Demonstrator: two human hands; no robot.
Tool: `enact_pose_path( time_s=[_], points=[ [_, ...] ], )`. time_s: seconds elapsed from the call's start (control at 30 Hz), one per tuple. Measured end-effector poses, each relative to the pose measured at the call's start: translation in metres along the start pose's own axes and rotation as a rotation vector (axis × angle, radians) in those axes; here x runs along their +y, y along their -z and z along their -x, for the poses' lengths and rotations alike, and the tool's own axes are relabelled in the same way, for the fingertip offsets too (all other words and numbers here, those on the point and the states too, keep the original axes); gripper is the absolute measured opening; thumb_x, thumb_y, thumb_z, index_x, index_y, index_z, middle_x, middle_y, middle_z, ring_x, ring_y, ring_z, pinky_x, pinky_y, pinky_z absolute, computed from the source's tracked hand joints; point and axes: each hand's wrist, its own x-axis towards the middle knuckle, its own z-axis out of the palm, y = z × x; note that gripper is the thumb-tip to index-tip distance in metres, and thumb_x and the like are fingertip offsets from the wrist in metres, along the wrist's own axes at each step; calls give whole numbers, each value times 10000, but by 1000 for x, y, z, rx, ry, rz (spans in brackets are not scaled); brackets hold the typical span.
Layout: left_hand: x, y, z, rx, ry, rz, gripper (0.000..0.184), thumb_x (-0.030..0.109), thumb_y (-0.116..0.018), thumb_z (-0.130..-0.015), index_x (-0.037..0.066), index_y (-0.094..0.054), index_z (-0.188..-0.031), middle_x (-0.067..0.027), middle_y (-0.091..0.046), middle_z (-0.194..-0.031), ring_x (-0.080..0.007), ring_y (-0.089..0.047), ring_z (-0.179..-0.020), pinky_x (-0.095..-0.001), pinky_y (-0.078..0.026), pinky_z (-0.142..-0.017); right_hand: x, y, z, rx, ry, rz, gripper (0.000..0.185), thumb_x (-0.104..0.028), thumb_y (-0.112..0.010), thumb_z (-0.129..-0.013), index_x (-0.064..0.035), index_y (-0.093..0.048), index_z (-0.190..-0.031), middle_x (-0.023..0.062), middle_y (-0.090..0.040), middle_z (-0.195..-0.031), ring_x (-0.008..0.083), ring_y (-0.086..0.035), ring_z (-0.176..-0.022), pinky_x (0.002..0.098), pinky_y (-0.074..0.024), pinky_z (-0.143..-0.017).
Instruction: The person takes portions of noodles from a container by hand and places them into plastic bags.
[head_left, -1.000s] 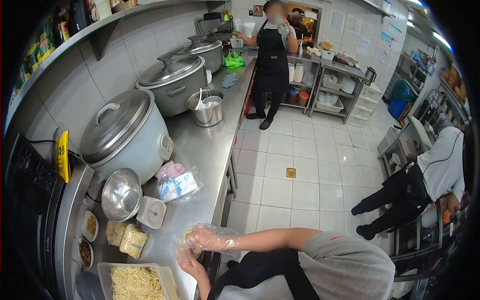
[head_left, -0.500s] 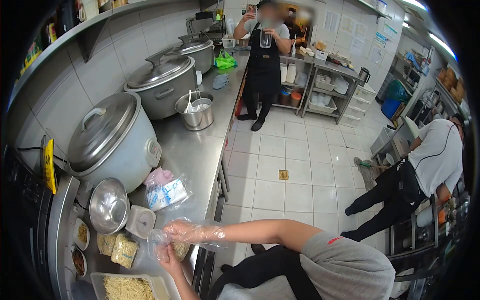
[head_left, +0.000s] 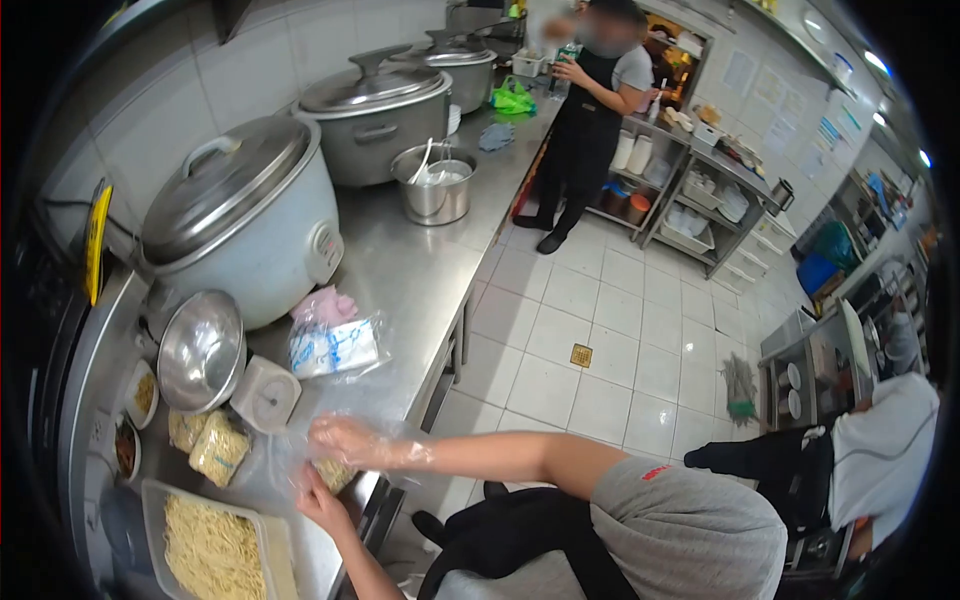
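Observation:
My right hand, inside a clear plastic glove, is closed at the top of a clear bag of noodles over the counter's front edge. My left hand pinches the clear plastic on the near side of that bag. Left of my hands are a white scale and two bagged noodle portions, the nearer one lying on the counter. An open container of loose noodles sits nearest me. Behind the scale leans a steel bowl.
Large cookers line the wall, with a steel pot beside them. A plastic packet lies behind the scale. One person stands at the counter's far end; another bends at the right shelves.
Both hands and the noodle bag have shifted left along the counter edge. The view has turned. The far person has lowered a bottle, and the person at right has moved nearer.

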Motion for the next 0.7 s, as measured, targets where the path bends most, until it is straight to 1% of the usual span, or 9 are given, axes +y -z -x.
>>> enact_pose_path(
  time_s=[0.13,0.17,0.23,0.3,0.4,0.47,0.53,0.6,0.7],
  points=[
    [-8,6,-25,117,-61,-150,253,167,-493,-893,-51,-579,-798,-94,-582,-739,-168,-508,-708,-305,-391,-616,-7,-10,-31,-140,-120,149,146,-164,-547,-769,-31,-571,-825,133,-559,-897,330,-530,-878,429,-401,-806],
    [-2,5,-28,223,-158,-172,238,143,-482,-890,-42,-568,-767,-93,-560,-709,-184,-498,-698,-310,-386,-622,-10,-15,-37,-156,-115,132,146,-164,-547,-769,-31,-571,-825,133,-559,-897,330,-530,-878,429,-401,-806],
    [3,10,-29,347,-241,-215,231,119,-470,-888,-33,-558,-737,-92,-539,-679,-201,-488,-687,-314,-382,-629,-17,-28,-44,133,322,181,138,-159,-565,-730,-30,-530,-763,153,-544,-779,346,-525,-791,417,-435,-700],
    [-2,17,-29,399,-308,-349,201,80,-475,-863,-35,-543,-713,-110,-512,-692,-223,-476,-691,-336,-379,-644,-15,-38,-47,137,370,175,136,-141,-576,-702,-31,-533,-771,143,-547,-773,338,-531,-784,411,-440,-696],
    [-24,11,-27,570,-398,-220,131,75,-531,-807,-26,-574,-735,-112,-521,-740,-261,-480,-739,-371,-374,-702,7,-63,-48,190,443,123,171,-116,-592,-634,-28,-540,-771,130,-561,-784,319,-542,-772,409,-451,-674],
    [-24,17,-5,553,-351,-367,93,87,-560,-788,1,-595,-786,-117,-550,-806,-269,-477,-881,-385,-358,-809,13,-66,-30,103,411,226,111,-95,-565,-633,-39,-547,-726,130,-573,-775,322,-551,-744,411,-452,-651],
    [-36,19,29,571,-276,-533,86,93,-573,-771,17,-601,-801,-125,-558,-833,-276,-479,-894,-372,-356,-828,5,-48,4,-21,368,91,162,-89,-565,-608,-37,-580,-762,123,-565,-723,325,-550,-708,421,-447,-660],
    [-22,17,62,535,-123,-400,93,105,-584,-755,27,-609,-801,-130,-570,-830,-284,-491,-878,-375,-364,-808,6,-38,42,-80,355,107,231,-78,-584,-584,-19,-588,-807,107,-576,-753,317,-564,-750,424,-449,-696],
    [-22,22,78,442,-98,-397,82,92,-575,-744,35,-618,-783,-120,-581,-790,-275,-502,-877,-371,-366,-800,10,-34,56,-194,397,163,207,-69,-585,-627,-23,-590,-829,106,-586,-764,313,-569,-739,421,-456,-668]
  ],
)
